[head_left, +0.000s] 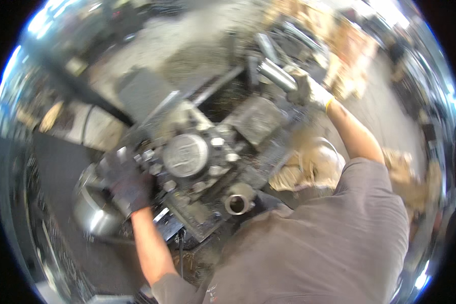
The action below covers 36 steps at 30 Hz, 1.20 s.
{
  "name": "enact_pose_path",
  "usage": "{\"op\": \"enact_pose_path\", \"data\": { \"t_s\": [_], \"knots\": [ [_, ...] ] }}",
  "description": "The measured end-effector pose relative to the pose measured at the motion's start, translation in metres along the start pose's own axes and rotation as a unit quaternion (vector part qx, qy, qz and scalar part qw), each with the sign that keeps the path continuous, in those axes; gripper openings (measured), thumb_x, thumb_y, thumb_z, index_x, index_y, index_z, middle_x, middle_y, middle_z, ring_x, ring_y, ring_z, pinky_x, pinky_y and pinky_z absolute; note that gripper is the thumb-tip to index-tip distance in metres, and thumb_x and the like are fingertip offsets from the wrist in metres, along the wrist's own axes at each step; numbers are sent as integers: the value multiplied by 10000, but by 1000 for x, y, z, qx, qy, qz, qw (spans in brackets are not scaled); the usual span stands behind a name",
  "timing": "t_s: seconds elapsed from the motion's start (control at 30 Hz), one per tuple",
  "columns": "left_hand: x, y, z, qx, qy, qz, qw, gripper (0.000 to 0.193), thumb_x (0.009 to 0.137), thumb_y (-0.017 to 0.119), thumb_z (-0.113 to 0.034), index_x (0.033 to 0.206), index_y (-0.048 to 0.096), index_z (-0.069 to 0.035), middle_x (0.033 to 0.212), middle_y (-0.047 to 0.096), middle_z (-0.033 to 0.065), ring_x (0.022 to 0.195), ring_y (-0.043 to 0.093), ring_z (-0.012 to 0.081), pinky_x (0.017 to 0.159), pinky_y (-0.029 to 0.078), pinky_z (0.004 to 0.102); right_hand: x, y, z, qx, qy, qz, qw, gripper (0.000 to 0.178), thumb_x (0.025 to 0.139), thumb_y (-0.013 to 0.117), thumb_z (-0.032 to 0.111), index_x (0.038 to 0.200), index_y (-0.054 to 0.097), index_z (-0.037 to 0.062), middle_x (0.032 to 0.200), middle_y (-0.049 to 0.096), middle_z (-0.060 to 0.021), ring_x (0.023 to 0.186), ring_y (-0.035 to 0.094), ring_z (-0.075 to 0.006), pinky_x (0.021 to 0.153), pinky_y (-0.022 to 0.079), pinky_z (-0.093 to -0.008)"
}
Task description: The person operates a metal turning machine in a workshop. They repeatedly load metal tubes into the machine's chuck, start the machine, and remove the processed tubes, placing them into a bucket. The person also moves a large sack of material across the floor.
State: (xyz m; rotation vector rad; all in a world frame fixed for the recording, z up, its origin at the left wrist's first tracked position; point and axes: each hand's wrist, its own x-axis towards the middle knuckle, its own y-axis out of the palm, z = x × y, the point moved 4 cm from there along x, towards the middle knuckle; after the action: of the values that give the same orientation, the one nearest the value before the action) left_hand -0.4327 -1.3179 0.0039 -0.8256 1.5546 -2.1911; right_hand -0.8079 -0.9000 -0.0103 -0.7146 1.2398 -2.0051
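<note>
My right hand (pixel 306 89), in a light glove, is closed around one end of a shiny metal cylinder (pixel 274 74), lifted out at the far right of the machine. My left hand (pixel 125 181) wears a dark glove, and its fingers are stretched out. It lies between a rounded shiny metal part (pixel 95 211) and a bolted tool post (pixel 186 155) with a round top; blur hides exactly what it touches. Nearer to me, a short hollow metal tube (pixel 238 199) stands with its open end upward on the machine.
A grey metal block (pixel 256 119) sits on the machine slide right of the tool post. Several more metal cylinders (pixel 268 48) lie beyond my right hand, beside torn brown wrapping (pixel 352 58). A pale sack-like bundle (pixel 309 167) is on the right. A dark panel (pixel 73 172) lies left.
</note>
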Motion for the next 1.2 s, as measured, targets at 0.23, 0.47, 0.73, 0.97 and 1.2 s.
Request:
{"op": "enact_pose_path", "data": {
  "t_s": [0.23, 0.47, 0.73, 0.97, 1.2],
  "knots": [
    [1, -2, -3, 75, 73, -81, 991, 693, 869, 713, -446, 1496, 529, -213, 1536, 527, 65, 1501, 417, 315, 1265, 245, 587, -318, 110, -142, 71, 605, 106, 786, 415, 866, 841, 316, 1197, 757, 82, 808, 770, -79, 661, 713, -164, 633, 585, -363],
    [-3, 1, -5, 56, 55, -64, 995, 846, 754, 805, -296, 1535, 491, -201, 1552, 519, 79, 1495, 430, 309, 1286, 233, 568, -214, 49, -30, -45, 282, 68, 956, 367, 924, 696, 333, 1195, 764, 95, 1022, 764, -216, 966, 743, -399, 858, 590, -477],
    [-23, -24, 3, -100, 72, -176, 977, 600, 890, 739, -326, 1444, 595, -147, 1494, 590, 110, 1459, 481, 341, 1301, 234, 591, -91, 72, 295, 89, -200, 207, 953, 596, 788, 842, 297, 1245, 621, -17, 912, 725, -190, 814, 742, -367, 686, 599, -440],
    [-236, 19, 21, -407, -200, -138, 881, 371, 960, 734, -237, 1265, 682, -32, 1187, 720, 138, 1127, 674, 372, 1038, 526, 474, -3, -40, 314, 338, -392, 147, 843, 307, 810, 744, 57, 1107, 674, 22, 855, 742, -140, 733, 758, -250, 664, 619, -409],
    [-471, 141, 75, -611, -666, -348, 248, 574, 1084, 494, -472, 1425, 600, -23, 1321, 674, 165, 1096, 685, 317, 983, 541, 472, 181, 50, 367, -241, -345, 101, 901, 229, 733, 786, 168, 919, 782, 36, 823, 763, -172, 731, 757, -331, 641, 608, -444]
  ]
}}
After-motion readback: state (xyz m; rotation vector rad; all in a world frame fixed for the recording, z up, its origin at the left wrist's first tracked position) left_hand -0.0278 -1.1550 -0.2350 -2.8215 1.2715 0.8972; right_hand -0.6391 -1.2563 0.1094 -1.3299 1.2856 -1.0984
